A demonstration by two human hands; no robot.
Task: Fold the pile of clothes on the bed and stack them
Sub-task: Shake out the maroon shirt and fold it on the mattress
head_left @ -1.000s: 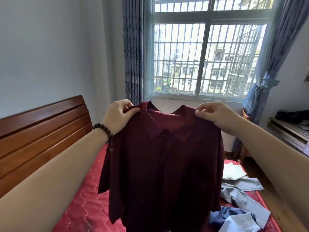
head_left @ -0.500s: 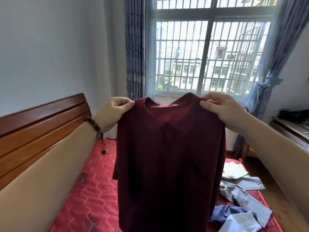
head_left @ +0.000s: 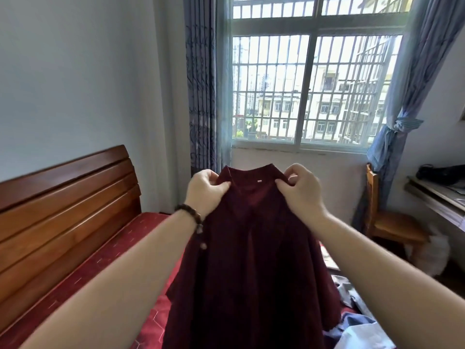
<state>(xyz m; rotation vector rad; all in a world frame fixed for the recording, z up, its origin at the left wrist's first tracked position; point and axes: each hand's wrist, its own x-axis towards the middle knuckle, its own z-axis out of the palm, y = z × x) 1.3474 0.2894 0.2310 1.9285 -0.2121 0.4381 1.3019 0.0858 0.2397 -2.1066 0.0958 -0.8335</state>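
A dark maroon collared shirt (head_left: 251, 268) hangs in the air in front of me over the bed (head_left: 120, 248). My left hand (head_left: 205, 191) pinches its left shoulder near the collar. My right hand (head_left: 302, 191) pinches the right shoulder. The collar's inner side with a small label faces me. The shirt's lower part hides the bed's middle. Loose pale blue and grey clothes (head_left: 357, 331) lie on the red mattress at the lower right, partly hidden by my right arm.
A wooden headboard (head_left: 63, 210) runs along the left. A barred window (head_left: 309, 89) with blue curtains is ahead. A wooden chair (head_left: 387, 222) and a desk (head_left: 437, 197) stand at the right.
Both hands came closer together and lower, bunching the shirt's shoulders. The shirt has turned, its collar's inner side now toward me. The camera's view tilted up.
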